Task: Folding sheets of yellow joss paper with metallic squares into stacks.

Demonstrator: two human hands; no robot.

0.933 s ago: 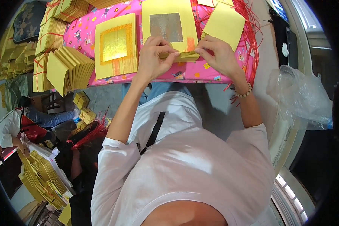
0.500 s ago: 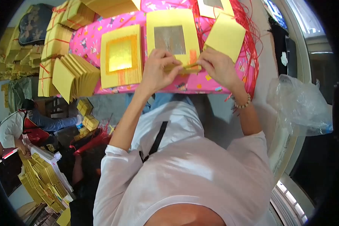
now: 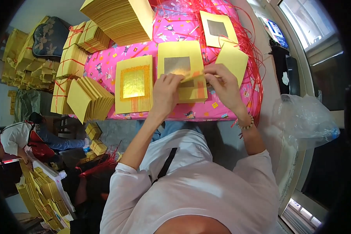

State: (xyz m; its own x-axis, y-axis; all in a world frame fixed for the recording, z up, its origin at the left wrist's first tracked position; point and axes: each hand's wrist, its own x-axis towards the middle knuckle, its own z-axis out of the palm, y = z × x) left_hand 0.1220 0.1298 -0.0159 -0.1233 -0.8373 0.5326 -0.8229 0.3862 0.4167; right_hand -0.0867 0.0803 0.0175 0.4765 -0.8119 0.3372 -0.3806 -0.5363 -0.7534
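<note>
A stack of yellow paper sheets (image 3: 179,48), its top one bearing a grey-silver square, lies on the pink table in front of me. Between my hands a yellow paper sheet (image 3: 192,76) is raised and curled above the stack's near half. My left hand (image 3: 165,93) pinches its left end, thumb and fingers closed. At the other end my right hand (image 3: 225,84) has thumb and fingertips closed on the sheet's right corner. Left of this stack sits another yellow stack with a shiny gold square (image 3: 133,84) on top.
Red ties (image 3: 257,78) trail along the table's right side, beside a loose yellow sheet (image 3: 234,60). Tied yellow bundles (image 3: 71,62) and a fanned pile (image 3: 90,99) stand at left, a tall stack (image 3: 121,21) behind. A plastic bag (image 3: 306,119) hangs at right. Another person (image 3: 17,136) works at far left.
The raised sheet has come up off the stack's near edge and moved farther from me, both hands with it. The whole view has shifted, so the table sits lower in the picture.
</note>
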